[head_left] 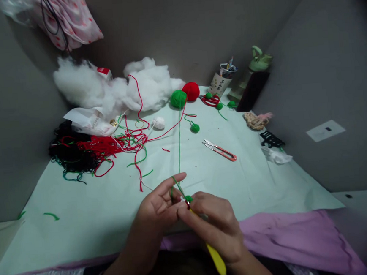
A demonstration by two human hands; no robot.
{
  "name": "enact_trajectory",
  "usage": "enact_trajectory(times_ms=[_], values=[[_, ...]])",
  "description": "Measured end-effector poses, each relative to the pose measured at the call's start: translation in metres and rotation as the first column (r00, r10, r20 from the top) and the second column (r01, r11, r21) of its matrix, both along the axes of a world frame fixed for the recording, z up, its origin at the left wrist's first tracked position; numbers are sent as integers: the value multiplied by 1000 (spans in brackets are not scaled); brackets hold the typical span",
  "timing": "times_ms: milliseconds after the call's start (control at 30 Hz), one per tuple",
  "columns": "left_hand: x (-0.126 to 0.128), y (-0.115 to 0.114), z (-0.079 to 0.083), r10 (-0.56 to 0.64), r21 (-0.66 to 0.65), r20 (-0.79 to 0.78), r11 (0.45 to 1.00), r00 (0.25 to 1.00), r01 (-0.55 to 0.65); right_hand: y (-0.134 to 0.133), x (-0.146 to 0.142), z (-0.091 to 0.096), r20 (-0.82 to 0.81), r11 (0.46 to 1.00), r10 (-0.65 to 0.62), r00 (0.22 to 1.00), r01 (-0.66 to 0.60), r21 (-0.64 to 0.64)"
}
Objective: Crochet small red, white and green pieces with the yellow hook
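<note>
My right hand [217, 224] is closed around a crochet hook with a yellow handle [216, 258], its tip pointing up and left. My left hand [161, 202] pinches a small crochet piece [188, 199] in green, white and dark red, partly hidden by the fingers. Over the raised left index finger runs green yarn [180, 146], stretched taut from a green yarn ball [178, 99] at the back. The hook's tip is at the piece, where both hands meet near the table's front edge.
Thread snips [220, 150] lie right of centre. Red-handled scissors [210, 100] and a red yarn ball [191, 91] sit behind. Tangled red yarn [104, 144], black yarn [67, 151] and white stuffing [119, 85] fill the left. A pen cup [220, 80] stands at back right.
</note>
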State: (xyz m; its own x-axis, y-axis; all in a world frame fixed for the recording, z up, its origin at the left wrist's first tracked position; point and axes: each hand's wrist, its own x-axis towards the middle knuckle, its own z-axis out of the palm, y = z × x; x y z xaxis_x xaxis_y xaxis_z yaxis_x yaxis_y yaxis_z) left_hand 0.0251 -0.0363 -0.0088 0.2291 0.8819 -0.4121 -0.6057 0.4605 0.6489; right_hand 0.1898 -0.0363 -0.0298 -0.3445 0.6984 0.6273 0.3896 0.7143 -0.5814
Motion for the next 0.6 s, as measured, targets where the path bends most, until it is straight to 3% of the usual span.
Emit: enact_trajectory(times_ms=[100, 200, 333, 433, 600], values=[[-4, 3, -3, -9, 3, 29, 1000, 1000, 9, -2, 3, 7, -87, 1000, 20, 996, -19, 19], [-5, 4, 0, 90, 28, -93, 996, 992, -88, -6, 3, 15, -265, 977, -54, 963, -4, -213], [-3, 4, 8, 152, 66, -245, 988, 958, -139, -1, 1, 18, -582, 857, -158, 797, -183, -483], [-1, 3, 8, 162, 102, -282, 985, 946, -139, 7, -3, 13, -694, 766, -180, 697, -344, -544], [3, 1, 3, 112, 71, -258, 993, 960, -97, 8, -11, 8, -555, 869, -141, 820, -167, -466]])
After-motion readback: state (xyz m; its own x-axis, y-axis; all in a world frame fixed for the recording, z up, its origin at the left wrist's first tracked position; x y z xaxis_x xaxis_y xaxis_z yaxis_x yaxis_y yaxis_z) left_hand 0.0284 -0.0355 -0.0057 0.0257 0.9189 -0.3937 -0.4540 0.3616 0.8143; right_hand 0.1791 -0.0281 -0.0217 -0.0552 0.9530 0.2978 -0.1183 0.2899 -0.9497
